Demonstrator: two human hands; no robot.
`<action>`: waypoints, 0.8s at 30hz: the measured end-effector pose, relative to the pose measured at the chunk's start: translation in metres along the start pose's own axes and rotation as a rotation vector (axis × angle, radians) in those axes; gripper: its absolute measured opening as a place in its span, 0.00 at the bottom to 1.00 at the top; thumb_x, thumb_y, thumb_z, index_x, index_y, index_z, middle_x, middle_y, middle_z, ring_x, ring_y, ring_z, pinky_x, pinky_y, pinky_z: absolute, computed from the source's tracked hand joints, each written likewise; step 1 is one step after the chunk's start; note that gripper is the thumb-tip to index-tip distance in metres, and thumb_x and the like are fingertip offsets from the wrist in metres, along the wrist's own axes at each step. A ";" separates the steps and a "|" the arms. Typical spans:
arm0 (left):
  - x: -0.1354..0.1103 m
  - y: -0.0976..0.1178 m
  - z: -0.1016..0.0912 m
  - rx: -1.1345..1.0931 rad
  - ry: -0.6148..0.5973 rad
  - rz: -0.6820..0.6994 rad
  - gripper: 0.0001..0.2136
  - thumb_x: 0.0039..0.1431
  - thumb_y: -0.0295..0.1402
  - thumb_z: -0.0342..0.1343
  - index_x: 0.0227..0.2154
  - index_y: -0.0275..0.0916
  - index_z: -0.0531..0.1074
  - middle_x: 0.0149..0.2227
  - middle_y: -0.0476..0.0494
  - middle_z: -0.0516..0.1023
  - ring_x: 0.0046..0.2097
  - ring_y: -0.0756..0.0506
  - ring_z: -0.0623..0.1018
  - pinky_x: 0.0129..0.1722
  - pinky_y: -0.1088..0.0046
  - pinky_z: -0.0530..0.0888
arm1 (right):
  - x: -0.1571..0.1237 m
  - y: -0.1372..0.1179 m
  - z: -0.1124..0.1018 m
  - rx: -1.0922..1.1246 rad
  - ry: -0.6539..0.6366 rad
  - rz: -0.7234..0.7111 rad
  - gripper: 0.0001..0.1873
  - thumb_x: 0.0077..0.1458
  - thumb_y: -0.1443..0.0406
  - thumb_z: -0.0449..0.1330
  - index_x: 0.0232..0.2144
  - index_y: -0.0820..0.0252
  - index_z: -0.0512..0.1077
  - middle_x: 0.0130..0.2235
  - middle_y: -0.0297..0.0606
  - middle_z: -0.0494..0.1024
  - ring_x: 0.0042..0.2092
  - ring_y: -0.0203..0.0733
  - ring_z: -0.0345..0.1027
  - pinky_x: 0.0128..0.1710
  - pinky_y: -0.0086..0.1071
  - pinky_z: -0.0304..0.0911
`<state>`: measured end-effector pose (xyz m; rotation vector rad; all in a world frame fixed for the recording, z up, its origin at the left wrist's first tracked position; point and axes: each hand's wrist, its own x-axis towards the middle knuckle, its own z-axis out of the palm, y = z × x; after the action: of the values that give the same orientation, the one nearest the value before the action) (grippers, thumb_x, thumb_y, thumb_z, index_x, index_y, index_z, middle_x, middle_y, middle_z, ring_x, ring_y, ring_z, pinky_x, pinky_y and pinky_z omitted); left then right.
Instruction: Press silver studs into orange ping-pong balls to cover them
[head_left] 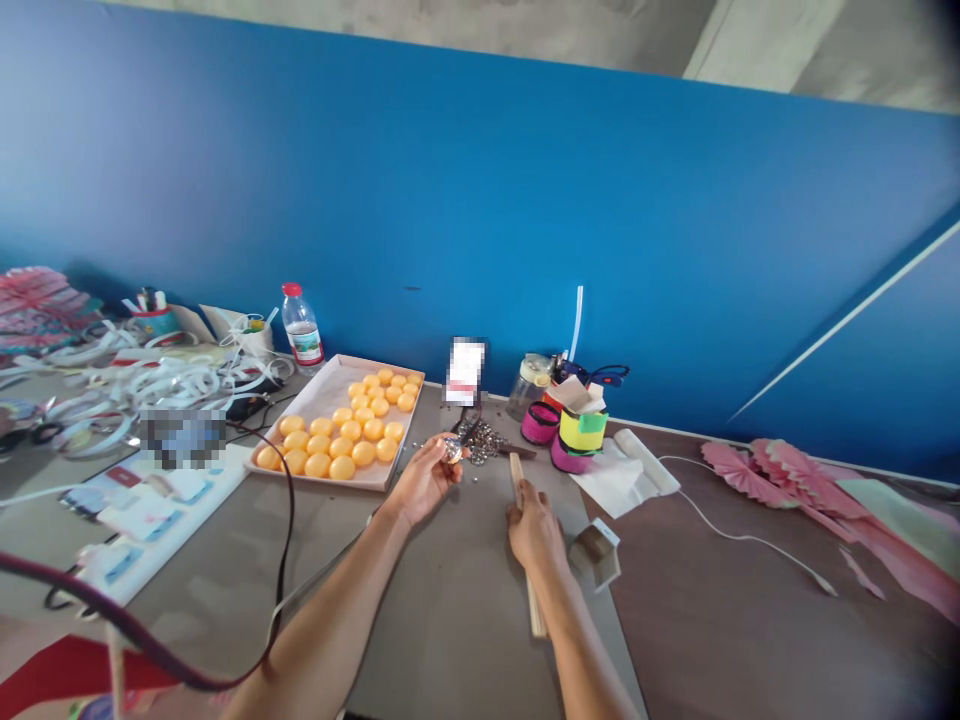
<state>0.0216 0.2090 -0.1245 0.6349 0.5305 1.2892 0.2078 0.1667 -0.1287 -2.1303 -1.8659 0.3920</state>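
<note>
My left hand is closed, pinching a small shiny silver piece between thumb and fingers, right beside a heap of small metal bits on the table. My right hand is closed around a long pale wooden stick that lies along the table and runs under my wrist. A small cardboard box sits just right of that hand.
A tray of several yellow balls stands to the left, with a water bottle behind it. Rolls of coloured tape, a jar, white paper and a white cable lie to the right. Pink paper fans sit far right. A dark cable crosses left.
</note>
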 end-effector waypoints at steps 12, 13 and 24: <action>-0.005 0.005 0.002 -0.124 -0.100 0.022 0.16 0.50 0.29 0.64 0.41 0.38 0.69 0.39 0.42 0.77 0.35 0.48 0.78 0.38 0.72 0.73 | 0.001 0.000 0.003 -0.072 0.039 -0.024 0.21 0.57 0.69 0.50 0.54 0.63 0.65 0.47 0.50 0.69 0.44 0.46 0.71 0.40 0.33 0.61; -0.005 0.004 0.002 -0.131 -0.105 0.021 0.15 0.50 0.28 0.64 0.41 0.38 0.69 0.37 0.43 0.78 0.37 0.47 0.79 0.40 0.71 0.73 | 0.001 -0.001 0.003 -0.095 0.048 -0.032 0.21 0.57 0.69 0.50 0.53 0.63 0.65 0.47 0.50 0.70 0.45 0.48 0.70 0.41 0.34 0.60; 0.001 0.000 -0.006 -0.186 -0.025 0.015 0.13 0.51 0.32 0.64 0.38 0.38 0.68 0.33 0.45 0.77 0.35 0.46 0.79 0.33 0.73 0.74 | 0.009 -0.022 -0.020 -0.008 0.006 -0.157 0.21 0.59 0.67 0.50 0.54 0.63 0.67 0.52 0.48 0.72 0.49 0.46 0.70 0.45 0.32 0.60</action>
<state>0.0177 0.2107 -0.1288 0.4999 0.3802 1.3260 0.1968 0.1778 -0.1019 -1.9706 -2.0170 0.3427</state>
